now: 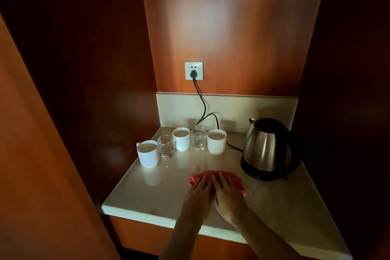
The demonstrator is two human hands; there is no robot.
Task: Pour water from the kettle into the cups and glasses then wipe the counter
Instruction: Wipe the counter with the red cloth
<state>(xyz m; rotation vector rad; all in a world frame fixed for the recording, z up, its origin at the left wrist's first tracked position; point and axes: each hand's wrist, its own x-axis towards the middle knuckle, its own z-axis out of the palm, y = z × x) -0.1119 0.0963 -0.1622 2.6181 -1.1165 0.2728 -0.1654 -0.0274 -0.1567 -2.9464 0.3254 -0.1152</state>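
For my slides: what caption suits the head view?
Both hands press a red cloth onto the pale stone counter.

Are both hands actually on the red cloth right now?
Touching. The head view shows the left hand and right hand pressed flat, side by side, on the red cloth.

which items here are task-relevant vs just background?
In the job: kettle; three white cups; two glasses; red cloth under left hand and right hand; counter.

Just there: wall socket; power cord.
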